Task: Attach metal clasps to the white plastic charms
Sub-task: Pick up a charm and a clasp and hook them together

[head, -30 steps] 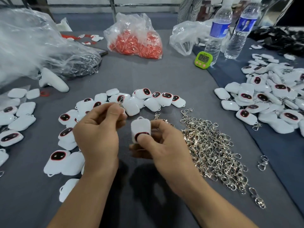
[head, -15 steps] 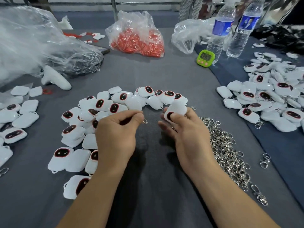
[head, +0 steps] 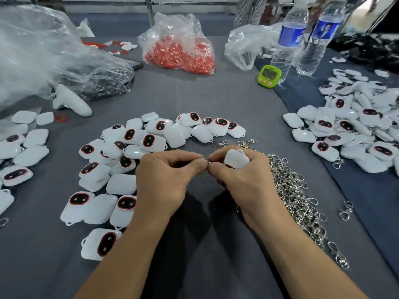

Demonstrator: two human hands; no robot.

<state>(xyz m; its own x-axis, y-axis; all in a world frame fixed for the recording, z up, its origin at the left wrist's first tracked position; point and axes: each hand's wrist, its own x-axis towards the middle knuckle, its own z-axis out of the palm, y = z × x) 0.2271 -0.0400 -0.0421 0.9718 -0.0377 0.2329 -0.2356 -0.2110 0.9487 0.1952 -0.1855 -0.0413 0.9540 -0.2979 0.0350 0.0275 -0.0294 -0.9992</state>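
My right hand [head: 246, 180] grips a white plastic charm [head: 236, 159] with a red-rimmed dark face, held over the middle of the table. My left hand [head: 166, 180] pinches a small metal clasp [head: 205, 161] between thumb and forefinger, right against the fingertips of my right hand. Most of the clasp is hidden by the fingers. A heap of silver metal clasps [head: 295, 195] lies just right of my right hand. Loose white charms [head: 121, 160] spread in an arc to the left and behind my hands.
More charms lie at the far left [head: 19, 156] and on the blue cloth at right [head: 354, 130]. Behind stand a bag of red parts [head: 181, 50], clear plastic bags [head: 43, 50], a green timer [head: 269, 76], two water bottles [head: 287, 44] and a white controller [head: 71, 102].
My hands have come together at the table's middle. The right hand lifted the charm up and turned it; the left hand brought the clasp to meet it.
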